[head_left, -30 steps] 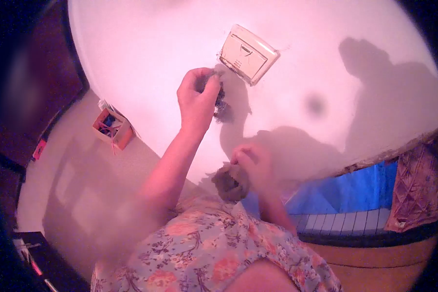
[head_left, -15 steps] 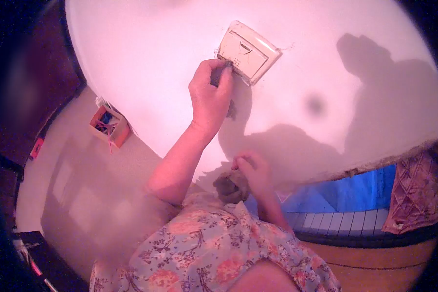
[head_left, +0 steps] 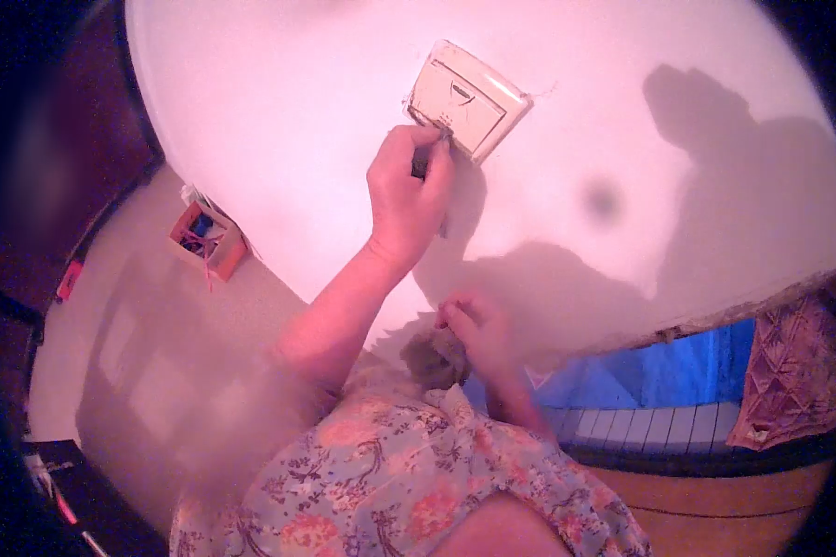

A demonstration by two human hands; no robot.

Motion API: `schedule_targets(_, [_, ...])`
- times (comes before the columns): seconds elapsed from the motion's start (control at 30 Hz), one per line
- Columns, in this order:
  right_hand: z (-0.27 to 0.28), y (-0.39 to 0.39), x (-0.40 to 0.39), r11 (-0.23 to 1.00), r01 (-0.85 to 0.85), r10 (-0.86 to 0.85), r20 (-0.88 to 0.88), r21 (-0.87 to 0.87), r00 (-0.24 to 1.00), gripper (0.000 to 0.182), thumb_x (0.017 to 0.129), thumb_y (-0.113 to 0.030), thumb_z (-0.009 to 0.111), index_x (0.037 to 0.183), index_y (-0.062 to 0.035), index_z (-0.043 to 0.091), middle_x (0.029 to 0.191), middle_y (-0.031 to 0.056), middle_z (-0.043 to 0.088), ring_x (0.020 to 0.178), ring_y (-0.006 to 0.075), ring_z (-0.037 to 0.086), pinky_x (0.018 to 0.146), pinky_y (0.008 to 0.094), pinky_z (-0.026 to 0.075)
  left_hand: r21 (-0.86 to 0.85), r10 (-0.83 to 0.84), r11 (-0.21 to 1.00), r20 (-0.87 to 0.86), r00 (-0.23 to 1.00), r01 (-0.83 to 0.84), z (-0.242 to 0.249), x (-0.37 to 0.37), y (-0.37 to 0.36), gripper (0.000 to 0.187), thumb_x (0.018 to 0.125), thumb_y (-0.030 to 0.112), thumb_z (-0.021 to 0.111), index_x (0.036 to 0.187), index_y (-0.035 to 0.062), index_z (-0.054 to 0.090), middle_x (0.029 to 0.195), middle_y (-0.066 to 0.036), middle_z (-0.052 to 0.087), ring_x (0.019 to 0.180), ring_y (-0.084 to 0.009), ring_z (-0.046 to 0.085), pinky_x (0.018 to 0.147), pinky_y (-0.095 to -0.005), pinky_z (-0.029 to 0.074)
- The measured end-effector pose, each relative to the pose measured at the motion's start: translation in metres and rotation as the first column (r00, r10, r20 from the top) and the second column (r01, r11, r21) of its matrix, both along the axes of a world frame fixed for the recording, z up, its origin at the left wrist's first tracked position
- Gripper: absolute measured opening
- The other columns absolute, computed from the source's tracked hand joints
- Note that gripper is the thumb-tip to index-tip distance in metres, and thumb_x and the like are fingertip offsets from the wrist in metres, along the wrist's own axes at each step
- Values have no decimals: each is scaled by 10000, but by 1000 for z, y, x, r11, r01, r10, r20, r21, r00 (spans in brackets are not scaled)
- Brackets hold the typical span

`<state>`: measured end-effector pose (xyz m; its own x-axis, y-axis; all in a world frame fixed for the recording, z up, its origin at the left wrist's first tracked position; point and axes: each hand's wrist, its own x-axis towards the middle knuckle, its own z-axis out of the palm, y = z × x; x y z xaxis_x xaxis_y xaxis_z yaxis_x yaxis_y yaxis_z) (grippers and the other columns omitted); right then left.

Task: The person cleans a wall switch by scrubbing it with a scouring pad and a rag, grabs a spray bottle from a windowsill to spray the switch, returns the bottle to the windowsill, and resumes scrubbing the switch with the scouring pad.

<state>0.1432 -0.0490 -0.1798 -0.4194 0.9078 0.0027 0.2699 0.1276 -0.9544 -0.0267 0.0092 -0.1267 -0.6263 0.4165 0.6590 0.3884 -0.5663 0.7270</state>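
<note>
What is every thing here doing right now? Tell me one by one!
Left hand: raised, shut on a small dark tool, its tip at the plate's lower edge.
Switch plate: on the wall, tilted.
Right hand: low, shut on a grey clump.
Orange box: on the floor, open, with things inside.

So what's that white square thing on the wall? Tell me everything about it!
The wall plate is a pale, plastic-looking rectangle with a raised inner panel and small dark marks. It sits tilted in this view on the white wall. The left hand presses a small dark lump against its lower edge.
</note>
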Motion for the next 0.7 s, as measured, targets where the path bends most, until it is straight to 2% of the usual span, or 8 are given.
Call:
schedule_targets(0.1, [-1, -4, 0, 999, 0, -1, -21, -47, 1000, 100, 838, -108, 547, 860, -18, 583, 732, 21, 589, 692, 85, 542, 644, 241, 446, 49, 113, 993, -62, 992, -110, 0, -12, 8, 89, 782, 54, 561, 826, -21, 537, 733, -120, 566, 633, -182, 563, 587, -276, 457])
schedule_targets(0.2, [-6, -3, 2, 999, 2, -4, -52, -36, 999, 104, 838, -112, 548, 865, -17, 581, 733, 20, 587, 692, 86, 541, 645, 240, 446, -19, 92, 996, 175, 980, -91, 11, -26, 12, 92, 788, 60, 557, 830, -21, 545, 738, -123, 574, 638, -168, 558, 596, -265, 456])
schedule_targets(0.27, [-11, -5, 2, 1000, 0, -1, -47, -12, 999, 106, 839, -114, 548, 870, -17, 579, 736, 20, 586, 693, 86, 540, 647, 240, 447, 29, 90, 995, 151, 985, -95, 1, -20, 12, 90, 786, 59, 559, 823, -21, 542, 726, -128, 569, 635, -164, 554, 586, -265, 456])
schedule_targets(0.33, [-16, -7, -2, 996, 20, -27, -73, -89, 997, 105, 837, -110, 547, 878, -18, 576, 733, 20, 584, 691, 87, 540, 644, 240, 445, 19, 66, 998, -36, 997, -65, -8, -9, -1, 81, 782, 49, 566, 817, -18, 536, 720, -126, 560, 627, -166, 549, 572, -270, 451])
schedule_targets(0.5, [-24, -9, -4, 997, -19, 14, -72, -74, 997, 104, 827, -106, 559, 876, -16, 573, 747, 26, 586, 692, 91, 545, 643, 242, 448, 71, 100, 993, -63, 993, -96, -11, -15, 7, 69, 782, 36, 565, 817, -14, 535, 707, -112, 551, 620, -163, 541, 569, -266, 445])
schedule_targets(0.53, [-25, -9, -3, 998, -32, 28, -65, -61, 998, 105, 824, -104, 563, 876, -13, 572, 756, 29, 587, 695, 94, 549, 644, 243, 450, 70, 102, 993, -62, 993, -98, -9, -19, 10, 69, 782, 36, 565, 817, -14, 535, 707, -112, 551, 620, -163, 541, 569, -266, 445])
schedule_targets(0.6, [-24, -10, -2, 996, -50, 48, -30, -68, 998, 100, 839, -101, 535, 891, -19, 561, 770, 29, 574, 726, 104, 542, 671, 247, 444, 7, 79, 997, 185, 980, -82, 3, -28, 9, 71, 792, 48, 561, 815, -15, 538, 711, -108, 557, 623, -140, 536, 577, -256, 448])
schedule_targets(0.7, [-28, -6, 17, 995, -2, -1, -27, -100, 1000, 106, 837, -100, 537, 894, -16, 566, 775, 38, 578, 734, 118, 551, 678, 251, 450, -14, 57, 998, 94, 994, -56, 5, -5, 11, 76, 795, 53, 559, 812, -19, 544, 723, -99, 568, 629, -121, 533, 588, -243, 451])
